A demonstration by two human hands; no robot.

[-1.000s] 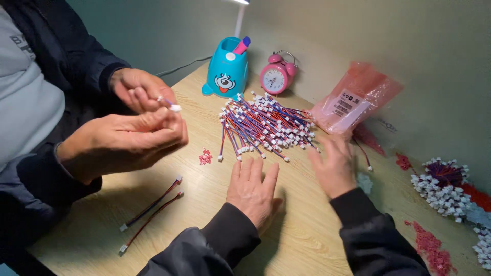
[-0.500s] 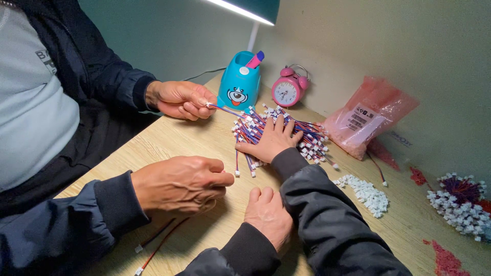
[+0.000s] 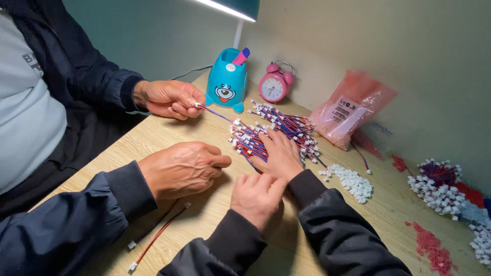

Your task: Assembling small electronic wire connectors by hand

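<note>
The right hand (image 3: 280,153) lay flat, fingers spread, on the pile of red-and-blue connector wires (image 3: 271,130) near the wooden table's (image 3: 169,135) far edge; the left hand (image 3: 255,197) rested curled, empty, mid-sorting.

Only real package here is a pink see-through plastic bag (image 3: 353,110), kinda crumpled, leaning against the wall at the back of the wooden desk (image 3: 204,138), just right of the pink alarm clock (image 3: 275,85). It's got a white rectangular label (image 3: 343,111) stuck on the front with dark print, tilted at an angle. Its lower edge sits right next to the pile of red-and-blue wires (image 3: 271,130), and I don't see any signs or screens anywhere.
</note>
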